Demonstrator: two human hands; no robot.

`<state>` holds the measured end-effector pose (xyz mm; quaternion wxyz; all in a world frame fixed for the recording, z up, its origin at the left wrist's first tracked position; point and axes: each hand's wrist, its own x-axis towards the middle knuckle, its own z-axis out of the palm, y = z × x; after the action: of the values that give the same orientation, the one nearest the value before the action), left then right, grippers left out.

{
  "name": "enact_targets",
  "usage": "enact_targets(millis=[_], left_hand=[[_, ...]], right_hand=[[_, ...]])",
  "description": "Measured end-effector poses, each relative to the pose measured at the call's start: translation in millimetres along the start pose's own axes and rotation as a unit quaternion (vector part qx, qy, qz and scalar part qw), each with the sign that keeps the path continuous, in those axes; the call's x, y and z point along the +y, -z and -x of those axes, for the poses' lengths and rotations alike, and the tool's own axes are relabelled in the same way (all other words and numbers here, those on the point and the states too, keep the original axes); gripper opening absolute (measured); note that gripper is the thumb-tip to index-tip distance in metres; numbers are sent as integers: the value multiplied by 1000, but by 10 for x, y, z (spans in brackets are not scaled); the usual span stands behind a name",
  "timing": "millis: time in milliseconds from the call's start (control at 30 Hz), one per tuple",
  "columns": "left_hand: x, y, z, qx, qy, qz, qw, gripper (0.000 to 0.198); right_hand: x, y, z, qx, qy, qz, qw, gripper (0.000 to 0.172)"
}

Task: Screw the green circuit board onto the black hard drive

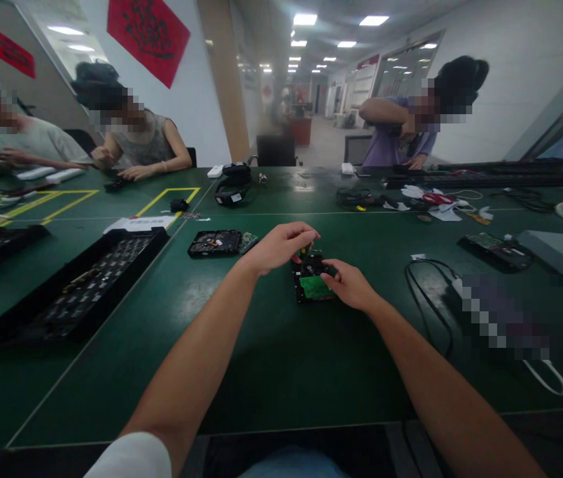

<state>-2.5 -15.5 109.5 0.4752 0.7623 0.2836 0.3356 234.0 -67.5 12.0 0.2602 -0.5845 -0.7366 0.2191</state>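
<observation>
A hard drive (306, 271) lies on the green table in front of me, its green circuit board (314, 287) facing up. My left hand (284, 247) is over the drive's far left part, its fingers closed in a pinch. A small yellow and dark bit shows below those fingers; most of what they hold is hidden, and I cannot make out its kind. My right hand (348, 284) grips the drive's right side, thumb near the green board and forefinger at the far right corner. Left of my left hand lies a second hard drive (215, 243) beside a loose circuit board (248, 241).
A long black tray (80, 285) of small parts stands at the left. To the right are a cable (428, 312), a power strip (503, 318), another drive (494, 251) and a grey metal box (560, 252). A black headset (233, 184) sits further back. Several people sit across the table.
</observation>
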Motion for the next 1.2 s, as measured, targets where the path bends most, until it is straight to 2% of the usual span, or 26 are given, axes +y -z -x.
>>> enact_targets(millis=[133, 333, 400, 533, 733, 933, 1100, 1200], left_hand=[[-33, -17, -21, 30, 5, -30, 999, 36], [-102, -1, -33, 144, 35, -138, 979, 44], [-91, 11, -23, 157, 32, -176, 971, 45], [-39, -11, -2, 112, 12, -166, 980, 33], [-17, -93, -8, 50, 41, -84, 994, 15], [-8, -100, -6, -7, 28, -16, 999, 32], [-29, -156, -20, 20, 40, 4, 999, 50], [-93, -172, -55, 39, 54, 53, 996, 55]], right_hand=[[-6, 8, 1, -3, -5, 3, 1000, 45], [-13, 24, 6, -18, -31, -3, 999, 47], [-15, 26, 7, -18, -30, -4, 999, 48], [-29, 34, 11, -23, -28, -4, 999, 48], [-19, 36, 9, -20, -21, -2, 1000, 48], [-31, 26, 8, -15, -19, -12, 1000, 46], [-64, 35, 15, -12, -25, -13, 1000, 46], [-70, 44, 17, -14, -29, -12, 999, 46]])
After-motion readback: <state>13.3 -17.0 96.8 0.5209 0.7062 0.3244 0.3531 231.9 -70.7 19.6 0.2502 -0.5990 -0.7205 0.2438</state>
